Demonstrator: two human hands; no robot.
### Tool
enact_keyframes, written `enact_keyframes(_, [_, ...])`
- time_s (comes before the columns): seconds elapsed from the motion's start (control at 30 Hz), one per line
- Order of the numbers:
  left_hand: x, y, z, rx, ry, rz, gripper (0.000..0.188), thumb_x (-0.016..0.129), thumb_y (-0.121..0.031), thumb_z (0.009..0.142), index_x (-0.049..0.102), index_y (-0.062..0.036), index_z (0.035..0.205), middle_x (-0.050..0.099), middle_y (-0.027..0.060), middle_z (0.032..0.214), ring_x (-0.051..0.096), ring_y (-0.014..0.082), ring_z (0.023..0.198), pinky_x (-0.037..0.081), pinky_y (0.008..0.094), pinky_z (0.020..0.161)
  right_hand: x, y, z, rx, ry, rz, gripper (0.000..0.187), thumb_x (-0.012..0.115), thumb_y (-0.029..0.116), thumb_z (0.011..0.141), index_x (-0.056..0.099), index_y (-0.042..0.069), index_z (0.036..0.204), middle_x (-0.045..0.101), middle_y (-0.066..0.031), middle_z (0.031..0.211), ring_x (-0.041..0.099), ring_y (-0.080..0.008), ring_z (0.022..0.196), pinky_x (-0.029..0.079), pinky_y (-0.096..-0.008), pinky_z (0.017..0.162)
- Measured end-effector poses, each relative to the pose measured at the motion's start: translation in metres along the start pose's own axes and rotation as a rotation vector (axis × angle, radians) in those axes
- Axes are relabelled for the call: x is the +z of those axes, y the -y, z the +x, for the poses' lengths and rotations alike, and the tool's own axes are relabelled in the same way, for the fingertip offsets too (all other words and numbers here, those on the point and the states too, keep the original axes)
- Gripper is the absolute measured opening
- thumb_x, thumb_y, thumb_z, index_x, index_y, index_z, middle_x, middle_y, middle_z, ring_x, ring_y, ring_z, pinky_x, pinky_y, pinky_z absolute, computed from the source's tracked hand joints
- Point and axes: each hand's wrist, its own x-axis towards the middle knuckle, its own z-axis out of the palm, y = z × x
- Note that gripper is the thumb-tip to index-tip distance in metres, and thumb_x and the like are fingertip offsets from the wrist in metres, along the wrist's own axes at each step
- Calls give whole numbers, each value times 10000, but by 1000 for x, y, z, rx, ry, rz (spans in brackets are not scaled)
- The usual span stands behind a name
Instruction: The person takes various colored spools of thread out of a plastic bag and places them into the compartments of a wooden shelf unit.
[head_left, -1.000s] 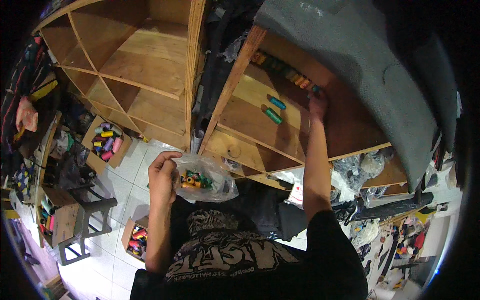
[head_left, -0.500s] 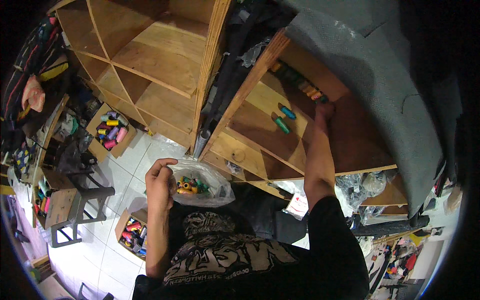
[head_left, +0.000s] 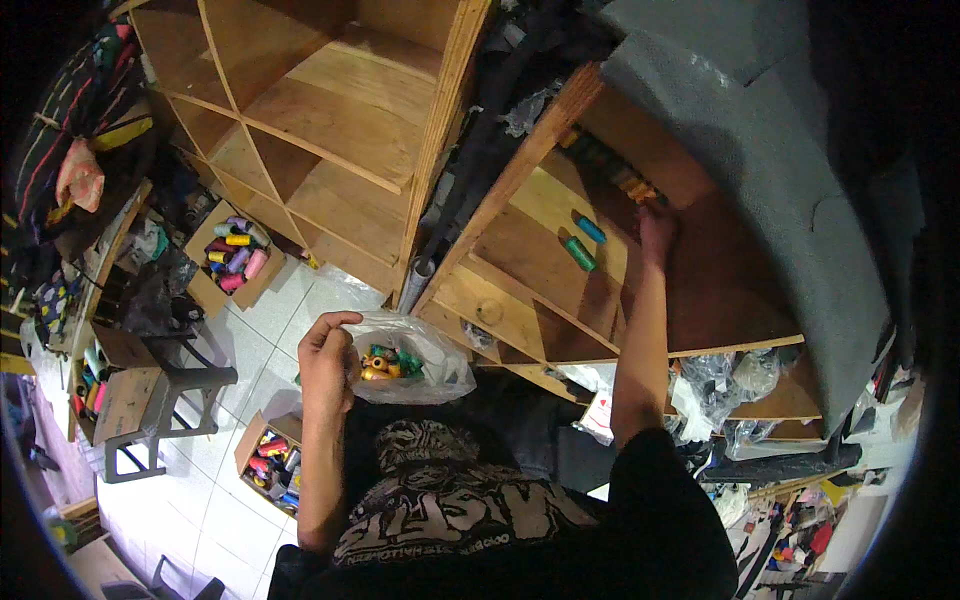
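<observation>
The person's left hand (head_left: 328,362) grips a translucent plastic bag (head_left: 445,378) holding thread spools (head_left: 380,364). The right hand (head_left: 657,232) reaches into a wooden shelf compartment (head_left: 725,275), at the end of a spool row (head_left: 608,164); a blue spool (head_left: 590,229) and a green spool (head_left: 580,254) lie nearby.

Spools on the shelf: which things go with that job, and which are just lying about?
Seems part of the job:
right hand, at the spool row
blue spool, green spool, shelf
left hand, holding plastic bag with loose spools

Probably just lying about:
grey stool
pink cloth
grey sheet
</observation>
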Motion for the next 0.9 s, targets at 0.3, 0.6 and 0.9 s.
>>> enact_keyframes(0.3, [4,-4,9,-52,38,63,187,441,-78,828,574,-1,934,357,-63,559,315,29,398,214,194,336,-21,112,-64,-290,639,-517,360,643,277,817,588,69,1107,630,-94,974,580,-223,905,456,-327,830])
enact_keyframes(0.6, [4,-1,13,-62,50,52,203,420,-40,808,590,7,908,392,-50,538,317,32,395,229,201,360,-27,-40,-11,115,-104,-88,335,658,291,797,614,15,982,655,-79,860,609,-201,639,502,-362,583])
enact_keyframes(0.9, [-7,0,9,-64,-12,45,205,413,-37,820,587,-3,924,376,-54,525,309,34,381,230,205,343,11,-66,24,10,-337,-737,381,663,352,776,627,29,976,653,-75,837,592,-218,631,486,-372,585])
